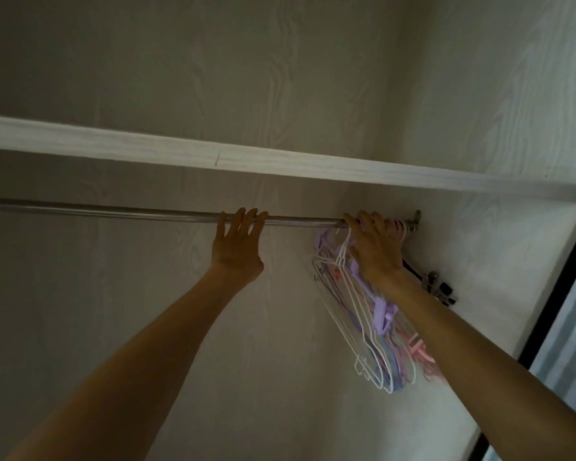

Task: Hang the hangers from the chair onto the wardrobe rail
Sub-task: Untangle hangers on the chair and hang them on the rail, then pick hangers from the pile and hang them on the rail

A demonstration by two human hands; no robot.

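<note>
A metal wardrobe rail (130, 212) runs across the view under a white shelf. My left hand (238, 244) is raised to the rail's middle, its fingers hooked over the bar. A bunch of several white, purple, blue and pink hangers (366, 314) hangs at the rail's right end, near the bracket (414, 221). My right hand (374, 247) reaches up among their hooks, fingers curled over the rail and the hanger tops. Whether it pinches a single hook is hidden by the hand.
The white shelf (280, 161) sits just above the rail. The wardrobe's right side wall (512, 261) is close to the hangers, with a dark clip fitting (438, 286) on it. A dark door edge (559, 287) runs down the right.
</note>
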